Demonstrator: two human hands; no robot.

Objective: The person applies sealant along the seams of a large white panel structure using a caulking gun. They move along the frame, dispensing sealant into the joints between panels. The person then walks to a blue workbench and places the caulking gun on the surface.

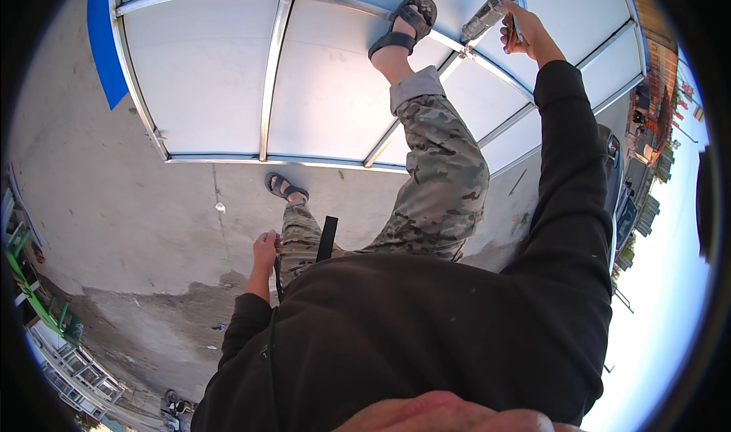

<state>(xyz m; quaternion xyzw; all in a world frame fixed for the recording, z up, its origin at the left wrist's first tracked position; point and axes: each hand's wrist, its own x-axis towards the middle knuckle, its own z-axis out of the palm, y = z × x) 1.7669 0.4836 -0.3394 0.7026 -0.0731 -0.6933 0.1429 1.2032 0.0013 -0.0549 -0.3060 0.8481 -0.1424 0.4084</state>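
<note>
My right hand (519, 33) is stretched out at the upper right, closed round the handle of a grey power tool (484, 19) with a long body. The tool's exact kind is unclear. It is above a metal-framed white panel (205, 59), near a crossing of the silver bars. Down beside my left leg, my left hand (265, 251) has its fingers curled in; whether anything is in them is hidden. My right sandalled foot (411, 25) is over the panel at a frame bar, while my left foot (285, 188) stands on the concrete just outside its near edge.
A blue sheet (105, 47) lies along the panel's left side. Concrete ground (160, 234), with darker patches, spreads to the left and below. Green and white metal frames (65, 348) are at the lower left. A parked car (615, 181) shows beyond my right arm.
</note>
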